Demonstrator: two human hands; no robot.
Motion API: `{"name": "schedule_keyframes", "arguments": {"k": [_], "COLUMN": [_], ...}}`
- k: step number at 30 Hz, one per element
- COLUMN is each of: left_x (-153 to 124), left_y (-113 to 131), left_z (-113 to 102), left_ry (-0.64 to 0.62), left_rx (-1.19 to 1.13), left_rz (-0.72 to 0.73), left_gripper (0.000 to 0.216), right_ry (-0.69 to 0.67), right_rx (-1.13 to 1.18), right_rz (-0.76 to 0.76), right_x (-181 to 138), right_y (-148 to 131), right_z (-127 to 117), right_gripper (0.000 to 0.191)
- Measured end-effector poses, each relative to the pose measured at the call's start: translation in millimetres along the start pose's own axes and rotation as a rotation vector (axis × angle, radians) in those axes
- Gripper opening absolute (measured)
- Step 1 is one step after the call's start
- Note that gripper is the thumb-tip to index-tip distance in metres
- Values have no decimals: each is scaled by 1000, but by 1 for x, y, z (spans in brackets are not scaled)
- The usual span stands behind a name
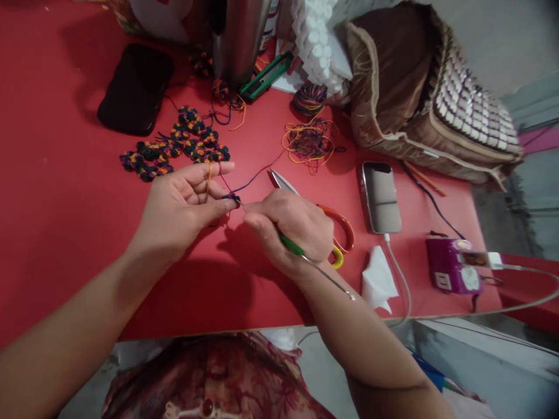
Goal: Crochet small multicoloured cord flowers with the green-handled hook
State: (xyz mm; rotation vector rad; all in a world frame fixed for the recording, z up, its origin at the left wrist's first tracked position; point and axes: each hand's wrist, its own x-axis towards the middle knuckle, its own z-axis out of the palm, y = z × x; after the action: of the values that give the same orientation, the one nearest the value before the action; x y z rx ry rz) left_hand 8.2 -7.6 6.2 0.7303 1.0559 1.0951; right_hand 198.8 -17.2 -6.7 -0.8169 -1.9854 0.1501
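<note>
My left hand (186,203) pinches a small dark knot of crocheted yarn (234,199) between thumb and fingers, with the multicoloured yarn strand (262,171) looped over its index finger. My right hand (292,227) is closed round a crochet hook (317,265) with a green grip, its tip at the knot. The strand runs off to a loose tangle of yarn (310,139). Both hands hover over a red table (56,192).
Finished crocheted pieces (174,145) lie beyond my left hand. Scissors (336,224) with orange handles rest under my right hand. A phone (379,195) on a cable, a white tissue (378,282), a purple power adapter (452,270), a black pouch (135,87), a metal flask (240,41) and a brown bag (419,93) stand around.
</note>
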Motion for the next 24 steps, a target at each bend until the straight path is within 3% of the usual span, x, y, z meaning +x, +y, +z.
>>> {"name": "schedule_keyframes", "arguments": {"k": [5,8,13,17,24], "left_x": [1,0,-6,-8,-1], "left_y": [0,-1,1,0,-7], "left_z": [-1,1,9,12,4], "left_ry": [-60,-66,60,75,59], "left_rx": [-266,-307,-87,69,214], "left_rz": [-201,-212,66,228,370], "left_gripper": [49,43,44,36,37], "right_ry": [29,46,84,79,69], "right_rx": [-180,-300,-442,-444,-209], "right_rz": [-278,-378,-332,-291,-117], "right_x": [-3,-3,0,-1,-5], "right_y": [10,10,3,-2,-5], "right_z": [8,13,21,19,6], "right_gripper": [19,17,19,23,19]}}
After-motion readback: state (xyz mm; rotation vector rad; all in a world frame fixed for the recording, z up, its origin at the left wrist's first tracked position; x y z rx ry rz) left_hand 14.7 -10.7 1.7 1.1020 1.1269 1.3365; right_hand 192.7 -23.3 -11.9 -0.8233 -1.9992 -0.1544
